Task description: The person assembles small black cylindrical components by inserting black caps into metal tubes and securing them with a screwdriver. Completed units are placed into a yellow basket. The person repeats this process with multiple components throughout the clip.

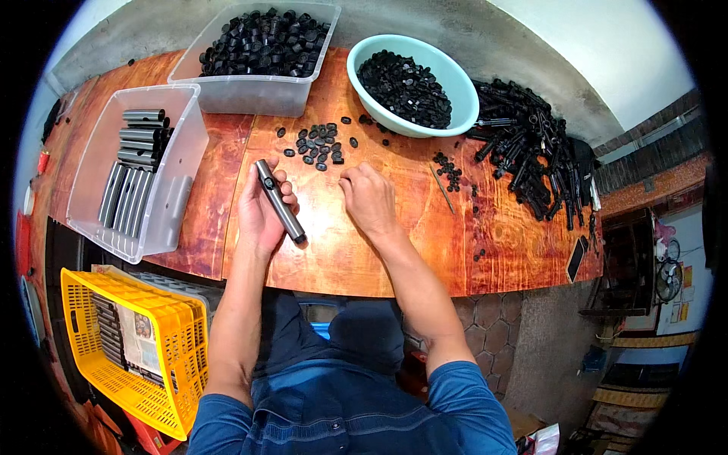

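Observation:
My left hand is wrapped round a grey metal tube that looks like a flashlight body. It has a dark oval fitting near its upper end and a black lower end, and lies tilted across the palm. My right hand rests on the wooden table to the right, fingers curled in with their tips tucked under. Whatever the fingertips may hold is hidden. Just beyond both hands lies a loose group of small black oval parts.
A clear bin of metal tubes stands at left. Behind it, another clear bin holds black caps. A pale blue bowl contains small black pieces. Black rod-like parts heap at right, near a thin stick. A yellow crate sits lower left.

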`<act>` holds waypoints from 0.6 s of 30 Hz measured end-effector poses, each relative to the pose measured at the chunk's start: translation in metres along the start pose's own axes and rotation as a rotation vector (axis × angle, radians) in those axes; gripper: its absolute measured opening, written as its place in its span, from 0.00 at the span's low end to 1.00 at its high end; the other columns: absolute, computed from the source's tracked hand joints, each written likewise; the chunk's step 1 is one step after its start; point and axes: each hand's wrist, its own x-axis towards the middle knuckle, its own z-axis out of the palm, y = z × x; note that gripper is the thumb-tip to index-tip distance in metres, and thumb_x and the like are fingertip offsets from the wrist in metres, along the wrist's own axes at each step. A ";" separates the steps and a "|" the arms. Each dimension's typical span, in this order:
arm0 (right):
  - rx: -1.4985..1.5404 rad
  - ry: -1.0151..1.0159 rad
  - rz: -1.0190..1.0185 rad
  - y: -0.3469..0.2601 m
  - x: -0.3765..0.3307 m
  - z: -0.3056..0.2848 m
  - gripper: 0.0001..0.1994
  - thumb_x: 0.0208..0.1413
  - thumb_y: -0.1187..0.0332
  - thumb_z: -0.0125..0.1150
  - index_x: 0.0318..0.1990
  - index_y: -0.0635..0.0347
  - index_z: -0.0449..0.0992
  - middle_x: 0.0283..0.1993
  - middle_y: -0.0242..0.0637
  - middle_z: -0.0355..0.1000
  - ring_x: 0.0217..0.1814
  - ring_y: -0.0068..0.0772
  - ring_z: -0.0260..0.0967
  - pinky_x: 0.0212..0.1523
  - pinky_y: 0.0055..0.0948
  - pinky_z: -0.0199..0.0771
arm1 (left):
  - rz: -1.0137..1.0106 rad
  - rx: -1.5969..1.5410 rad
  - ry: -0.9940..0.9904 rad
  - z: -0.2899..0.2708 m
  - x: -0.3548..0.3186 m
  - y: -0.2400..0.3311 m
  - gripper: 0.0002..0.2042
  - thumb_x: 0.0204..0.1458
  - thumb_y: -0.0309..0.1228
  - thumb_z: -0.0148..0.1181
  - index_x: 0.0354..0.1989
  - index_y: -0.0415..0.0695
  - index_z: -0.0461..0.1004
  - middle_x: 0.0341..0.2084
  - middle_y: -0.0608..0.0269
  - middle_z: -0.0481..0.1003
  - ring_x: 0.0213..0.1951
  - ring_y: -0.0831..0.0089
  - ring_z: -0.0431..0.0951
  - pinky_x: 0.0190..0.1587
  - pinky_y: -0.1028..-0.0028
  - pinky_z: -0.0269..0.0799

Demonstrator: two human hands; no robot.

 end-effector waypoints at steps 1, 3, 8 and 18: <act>0.010 0.027 -0.007 0.003 0.002 0.004 0.04 0.58 0.69 0.64 0.33 0.56 0.82 0.38 0.42 0.78 0.35 0.41 0.77 0.41 0.37 0.79 | -0.006 -0.003 -0.004 0.003 0.000 0.005 0.23 0.68 0.48 0.46 0.58 0.42 0.70 0.35 0.59 0.73 0.32 0.70 0.72 0.33 0.74 0.73; -0.128 0.071 0.011 0.026 0.008 -0.029 0.04 0.57 0.71 0.63 0.32 0.59 0.81 0.37 0.43 0.77 0.35 0.44 0.76 0.41 0.39 0.77 | -0.007 -0.109 -0.016 0.005 0.001 -0.015 0.22 0.68 0.48 0.45 0.58 0.42 0.70 0.33 0.61 0.71 0.30 0.71 0.69 0.31 0.75 0.71; -0.251 0.437 0.165 0.087 0.006 -0.077 0.05 0.54 0.78 0.63 0.38 0.61 0.81 0.40 0.44 0.76 0.42 0.46 0.76 0.45 0.41 0.78 | -0.006 -0.066 0.005 0.006 -0.001 -0.007 0.20 0.68 0.46 0.45 0.55 0.44 0.71 0.31 0.63 0.69 0.29 0.72 0.68 0.30 0.74 0.69; -0.336 0.365 0.434 0.083 0.003 -0.084 0.09 0.56 0.72 0.65 0.44 0.60 0.81 0.48 0.42 0.74 0.49 0.48 0.74 0.47 0.41 0.75 | -0.008 -0.070 -0.042 0.001 -0.004 -0.001 0.18 0.68 0.42 0.43 0.58 0.44 0.69 0.35 0.58 0.73 0.32 0.67 0.73 0.38 0.68 0.72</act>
